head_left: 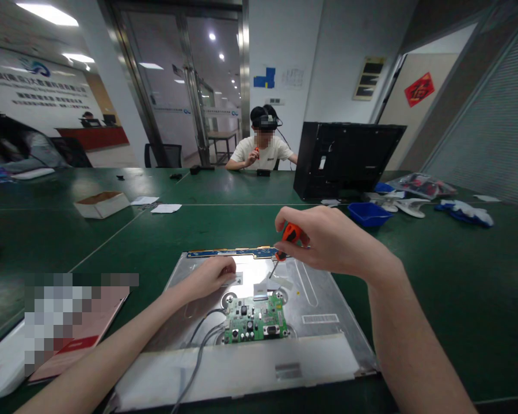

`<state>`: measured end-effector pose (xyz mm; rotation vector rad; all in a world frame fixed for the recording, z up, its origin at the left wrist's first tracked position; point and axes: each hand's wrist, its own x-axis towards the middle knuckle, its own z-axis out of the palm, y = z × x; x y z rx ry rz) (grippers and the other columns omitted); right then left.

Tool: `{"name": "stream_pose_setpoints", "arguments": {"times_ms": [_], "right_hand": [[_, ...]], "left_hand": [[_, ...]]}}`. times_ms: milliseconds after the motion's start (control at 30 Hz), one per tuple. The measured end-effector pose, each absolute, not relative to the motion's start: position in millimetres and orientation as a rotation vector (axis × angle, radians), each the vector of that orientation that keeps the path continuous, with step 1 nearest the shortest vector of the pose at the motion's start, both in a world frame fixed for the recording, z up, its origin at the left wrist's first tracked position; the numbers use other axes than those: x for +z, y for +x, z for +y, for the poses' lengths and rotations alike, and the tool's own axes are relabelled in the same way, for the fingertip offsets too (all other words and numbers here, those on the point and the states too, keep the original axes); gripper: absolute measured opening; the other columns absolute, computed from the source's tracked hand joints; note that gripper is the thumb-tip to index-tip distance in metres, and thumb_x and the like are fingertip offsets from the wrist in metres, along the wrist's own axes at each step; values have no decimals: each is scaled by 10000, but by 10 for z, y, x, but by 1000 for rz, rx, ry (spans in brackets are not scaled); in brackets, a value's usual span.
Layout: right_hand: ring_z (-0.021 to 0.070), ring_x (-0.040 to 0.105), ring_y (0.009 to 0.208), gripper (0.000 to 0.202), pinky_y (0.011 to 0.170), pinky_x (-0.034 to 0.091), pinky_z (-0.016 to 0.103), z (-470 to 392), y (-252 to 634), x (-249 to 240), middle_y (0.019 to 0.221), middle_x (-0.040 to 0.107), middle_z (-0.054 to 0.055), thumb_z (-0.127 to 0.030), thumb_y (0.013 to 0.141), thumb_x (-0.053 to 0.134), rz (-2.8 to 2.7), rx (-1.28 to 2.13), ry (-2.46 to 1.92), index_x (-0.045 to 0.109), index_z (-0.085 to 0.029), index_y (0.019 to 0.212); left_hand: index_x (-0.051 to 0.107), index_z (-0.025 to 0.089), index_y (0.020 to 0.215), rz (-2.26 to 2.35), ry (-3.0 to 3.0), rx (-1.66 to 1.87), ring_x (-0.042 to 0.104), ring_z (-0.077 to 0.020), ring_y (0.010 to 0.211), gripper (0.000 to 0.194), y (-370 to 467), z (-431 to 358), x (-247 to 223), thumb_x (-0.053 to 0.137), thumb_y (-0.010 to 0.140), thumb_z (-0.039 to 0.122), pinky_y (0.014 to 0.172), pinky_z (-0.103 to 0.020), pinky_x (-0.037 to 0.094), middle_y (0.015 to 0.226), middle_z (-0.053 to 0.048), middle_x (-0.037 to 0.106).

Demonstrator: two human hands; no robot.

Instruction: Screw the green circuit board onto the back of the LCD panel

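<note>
My right hand [332, 238] is closed on the orange and black handle of a screwdriver [290, 232]. Its thin shaft slants down toward the silver back of a display panel [328, 293], the tip close to a pale strip of tape. My left hand [213, 273] rests over the panel with fingers curled together beside a small label; whatever they may hold is hidden. Nearer to me, a green circuit board [255, 319] sits on the panel, with grey cables [201, 351] running from its left side. A narrow blue board [228, 253] lines the panel's far edge.
A black monitor [349, 155] stands at the far right, near a blue tray [369, 214] and gloves [466, 211]. An open box [102, 204] and papers [166, 209] lie at the left on the green table [155, 236]. Across it sits a person [265, 146] in a headset.
</note>
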<state>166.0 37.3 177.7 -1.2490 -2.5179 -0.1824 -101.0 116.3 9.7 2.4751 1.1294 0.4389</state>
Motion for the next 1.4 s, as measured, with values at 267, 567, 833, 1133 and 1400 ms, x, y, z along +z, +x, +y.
{"name": "stream_pose_setpoints", "arguments": {"times_ms": [267,567,833,1133,1400], "right_hand": [[137,542,621,165,567,317,249,409,1813,1786,719,615,-30,-339,841,626,-2471,-233,-1316,552,-243,953],[143,567,666,161,585,333,248,407,1793,1804,756,630,-31,-335,841,626,-2453,-186,-1354,550,-246,952],[142,566,660,160,573,341,250,412,1762,1795,759,631,-25,-349,845,622,-2457,-162,-1369,560,-242,947],[140,564,655,183,570,340,246,442,1749,1746,759,635,-28,-345,831,641,-2496,-155,-1350,570,-249,969],[146,572,661,149,550,315,239,504,1793,1677,758,647,-28,-334,839,622,-2571,-151,-1385,568,-245,946]], "left_hand": [[606,162,825,773,2421,491,550,-137,685,91,-515,1037,422,524,827,121,621,-228,404,781,-14,633],[690,160,834,599,2501,320,608,-157,721,96,-113,1134,169,725,804,244,650,-227,405,785,-22,686],[706,176,830,616,2559,400,617,-168,745,57,-109,1085,22,722,791,215,680,-237,414,796,-23,690],[725,177,826,532,2518,436,610,-146,699,65,-136,1089,32,721,790,231,660,-220,426,764,-16,684],[729,173,840,483,2502,464,629,-146,724,65,-151,1148,-12,666,824,178,686,-223,447,794,-26,707]]}}
